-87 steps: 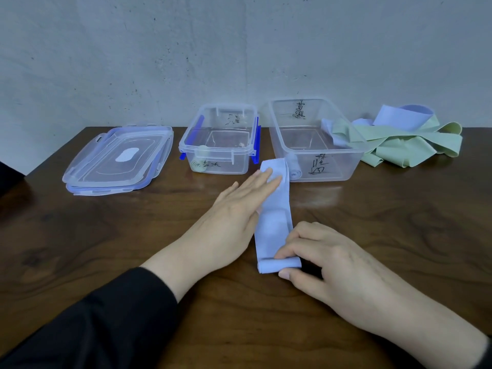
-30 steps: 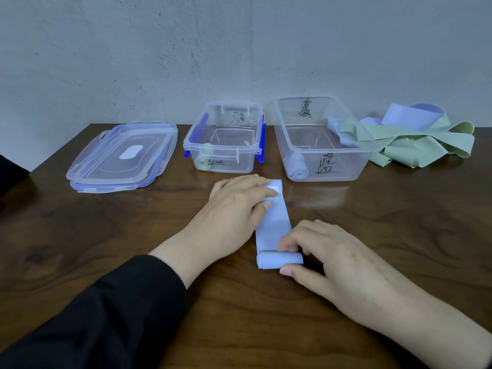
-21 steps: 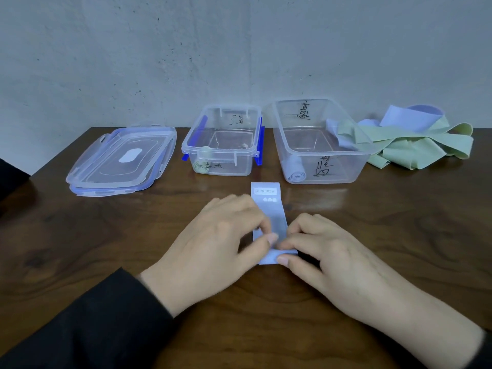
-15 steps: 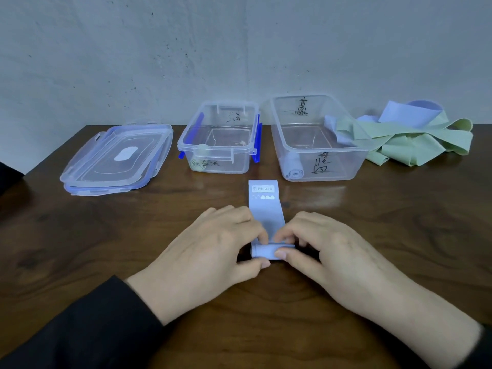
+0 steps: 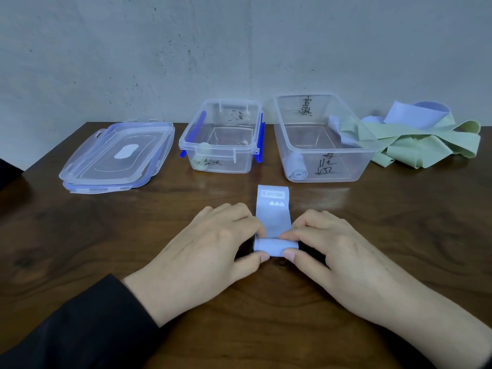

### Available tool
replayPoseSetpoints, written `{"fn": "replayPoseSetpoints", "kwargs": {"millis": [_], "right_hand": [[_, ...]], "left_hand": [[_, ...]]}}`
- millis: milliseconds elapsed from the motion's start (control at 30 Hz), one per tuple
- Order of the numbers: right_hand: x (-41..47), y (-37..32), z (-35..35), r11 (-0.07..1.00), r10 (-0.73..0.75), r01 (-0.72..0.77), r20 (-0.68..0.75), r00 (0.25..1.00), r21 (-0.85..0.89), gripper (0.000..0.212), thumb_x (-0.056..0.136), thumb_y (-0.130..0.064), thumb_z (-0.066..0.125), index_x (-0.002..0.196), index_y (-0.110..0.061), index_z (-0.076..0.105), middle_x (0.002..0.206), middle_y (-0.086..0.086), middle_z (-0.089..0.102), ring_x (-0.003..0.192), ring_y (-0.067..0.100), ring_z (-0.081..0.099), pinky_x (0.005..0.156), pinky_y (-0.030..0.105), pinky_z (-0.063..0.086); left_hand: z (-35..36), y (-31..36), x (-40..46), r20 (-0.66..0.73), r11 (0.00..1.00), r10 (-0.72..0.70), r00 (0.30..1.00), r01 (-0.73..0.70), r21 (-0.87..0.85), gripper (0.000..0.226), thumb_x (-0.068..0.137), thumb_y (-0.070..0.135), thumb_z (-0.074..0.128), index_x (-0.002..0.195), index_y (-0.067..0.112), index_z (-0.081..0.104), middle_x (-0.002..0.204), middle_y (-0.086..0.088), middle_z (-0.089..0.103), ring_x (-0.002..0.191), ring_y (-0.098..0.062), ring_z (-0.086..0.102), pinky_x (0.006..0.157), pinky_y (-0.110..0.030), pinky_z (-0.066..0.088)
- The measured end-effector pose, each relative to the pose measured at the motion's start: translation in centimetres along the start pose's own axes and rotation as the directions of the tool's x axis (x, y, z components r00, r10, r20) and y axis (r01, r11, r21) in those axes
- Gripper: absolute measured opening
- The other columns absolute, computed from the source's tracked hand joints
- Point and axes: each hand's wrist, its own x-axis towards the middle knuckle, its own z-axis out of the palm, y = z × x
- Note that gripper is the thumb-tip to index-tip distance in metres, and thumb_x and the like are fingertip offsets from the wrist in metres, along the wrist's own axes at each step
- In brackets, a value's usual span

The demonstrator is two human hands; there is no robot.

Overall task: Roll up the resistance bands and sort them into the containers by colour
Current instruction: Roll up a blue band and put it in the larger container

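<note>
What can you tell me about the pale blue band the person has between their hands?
The pale blue band is a flat, stretchy-looking strip lying on the dark wooden table. Its near end is wound into a small roll, which the left hand and right hand pinch from either side. The unrolled part runs away from the person towards the clear containers, flat on the wood. Its far end carries a printed label and small white marks, seen upside down.
</note>
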Motion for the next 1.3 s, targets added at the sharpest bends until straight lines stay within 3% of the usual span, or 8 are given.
{"fn": "replayPoseSetpoints", "kwargs": {"millis": [200, 333, 433, 533, 633, 833, 1033, 1300], "right_hand": [[0.05, 0.07, -0.12, 0.999, 0.017, -0.017, -0.007, 1.000, 0.028, 0.018, 0.086, -0.051, 0.062, 0.101, -0.046, 0.055, 0.101, -0.026, 0.050, 0.106, 0.000, 0.046, 0.095, 0.026, 0.038], [0.02, -0.02, -0.17, 1.000, 0.017, -0.017, -0.016, 1.000, 0.023, 0.018, 0.091, -0.050, 0.051, 0.105, -0.042, 0.060, 0.102, -0.024, 0.051, 0.104, 0.004, 0.049, 0.093, 0.030, 0.040], [0.06, -0.01, -0.19, 1.000, 0.018, -0.018, -0.011, 1.000, 0.013, 0.026, 0.093, -0.051, 0.045, 0.112, -0.042, 0.061, 0.103, -0.024, 0.051, 0.105, 0.003, 0.048, 0.094, 0.029, 0.039], [0.05, 0.13, -0.18, 0.998, 0.051, -0.050, -0.014, 0.999, 0.043, 0.032, 0.088, -0.055, 0.053, 0.119, -0.045, 0.056, 0.101, -0.030, 0.049, 0.106, -0.004, 0.045, 0.094, 0.022, 0.037], [0.08, 0.04, -0.26, 0.997, 0.057, -0.056, -0.009, 0.998, 0.056, 0.021, 0.084, -0.049, 0.065, 0.103, -0.046, 0.056, 0.100, -0.027, 0.051, 0.104, -0.003, 0.045, 0.092, 0.021, 0.036], [-0.04, 0.01, -0.32, 0.998, 0.052, -0.052, -0.004, 0.999, 0.027, 0.029, 0.087, -0.058, 0.049, 0.108, -0.043, 0.061, 0.107, -0.025, 0.051, 0.109, 0.002, 0.047, 0.095, 0.026, 0.038], [-0.07, 0.11, -0.31, 0.997, 0.070, -0.069, -0.016, 0.997, 0.036, 0.024, 0.082, -0.054, 0.063, 0.103, -0.045, 0.056, 0.101, -0.024, 0.051, 0.105, 0.000, 0.045, 0.094, 0.023, 0.036], [-0.09, 0.14, -0.30, 0.997, 0.075, -0.074, -0.029, 0.997, 0.035, 0.029, 0.085, -0.059, 0.052, 0.107, -0.043, 0.061, 0.105, -0.025, 0.052, 0.108, 0.001, 0.047, 0.095, 0.023, 0.037]], "left_hand": [[0.08, 0.15, -0.02, -0.002, 1.000, -0.002, 1.000, 0.002, 0.002, 0.031, 0.092, 0.056, 0.039, 0.107, 0.039, 0.060, 0.098, 0.021, 0.048, 0.090, -0.004, 0.048, 0.084, -0.026, 0.040], [0.21, -0.04, -0.02, -0.016, 1.000, -0.030, 0.999, 0.030, 0.000, 0.043, 0.085, 0.065, 0.041, 0.115, 0.039, 0.060, 0.102, 0.023, 0.051, 0.095, -0.001, 0.050, 0.085, -0.025, 0.040], [0.21, -0.06, 0.08, -0.008, 1.000, -0.025, 1.000, 0.025, 0.009, 0.032, 0.084, 0.059, 0.049, 0.107, 0.039, 0.060, 0.101, 0.022, 0.051, 0.092, -0.002, 0.050, 0.082, -0.024, 0.039], [0.23, -0.02, 0.01, -0.015, 1.000, -0.019, 1.000, 0.019, 0.010, 0.031, 0.088, 0.056, 0.047, 0.108, 0.037, 0.062, 0.099, 0.021, 0.050, 0.090, -0.004, 0.049, 0.083, -0.026, 0.040], [0.18, 0.07, -0.02, -0.008, 1.000, -0.020, 1.000, 0.020, 0.000, 0.034, 0.089, 0.057, 0.042, 0.110, 0.039, 0.062, 0.100, 0.021, 0.049, 0.091, -0.003, 0.048, 0.085, -0.027, 0.041], [0.13, 0.12, 0.01, -0.004, 0.999, -0.036, 0.999, 0.036, 0.002, 0.032, 0.084, 0.058, 0.049, 0.110, 0.041, 0.056, 0.102, 0.023, 0.048, 0.096, -0.002, 0.048, 0.089, -0.027, 0.039], [0.24, 0.05, -0.13, -0.005, 0.999, -0.038, 0.999, 0.038, 0.017, 0.038, 0.089, 0.057, 0.040, 0.117, 0.039, 0.059, 0.101, 0.023, 0.047, 0.094, -0.001, 0.046, 0.086, -0.021, 0.035], [0.27, 0.01, -0.01, -0.013, 0.999, -0.040, 0.999, 0.040, 0.016, 0.028, 0.087, 0.054, 0.049, 0.110, 0.039, 0.057, 0.102, 0.024, 0.047, 0.094, -0.002, 0.047, 0.088, -0.025, 0.037]]}}
